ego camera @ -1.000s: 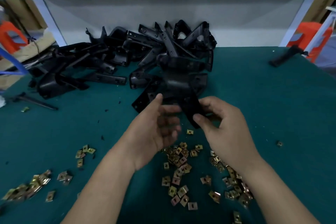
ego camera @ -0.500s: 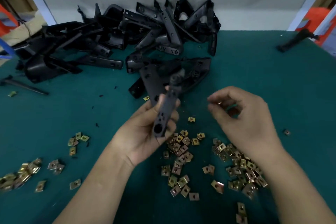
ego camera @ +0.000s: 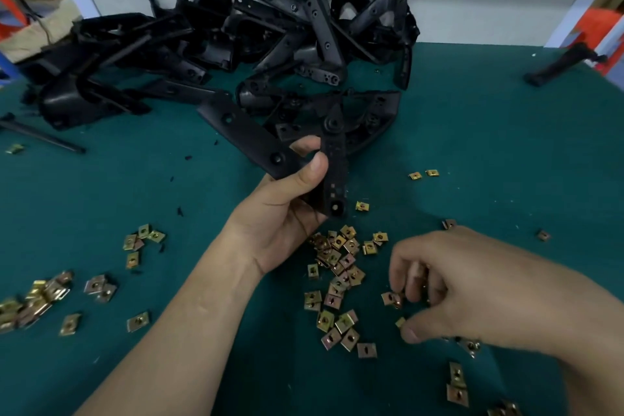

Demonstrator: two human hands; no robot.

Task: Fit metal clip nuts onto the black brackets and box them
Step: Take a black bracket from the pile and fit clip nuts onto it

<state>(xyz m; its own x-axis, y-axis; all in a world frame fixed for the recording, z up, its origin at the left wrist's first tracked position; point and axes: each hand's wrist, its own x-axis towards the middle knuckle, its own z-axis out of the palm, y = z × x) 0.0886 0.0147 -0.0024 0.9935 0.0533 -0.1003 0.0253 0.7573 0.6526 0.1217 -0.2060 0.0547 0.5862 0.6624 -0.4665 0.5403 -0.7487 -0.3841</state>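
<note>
Left hand point(ego camera: 283, 213) grips the bracket point(ego camera: 334, 159), long axis twelve-to-six; right hand point(ego camera: 472, 284), at its four o'clock, curls over clip nuts point(ego camera: 341, 263), grasp unclear.

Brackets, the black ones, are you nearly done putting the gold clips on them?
Not nearly. Done: no bracket with a clip on it shows, and no box. In hand: the left hand grips one bracket while the right hand picks among the loose clips. Left: the big pile of brackets at the back.
</note>
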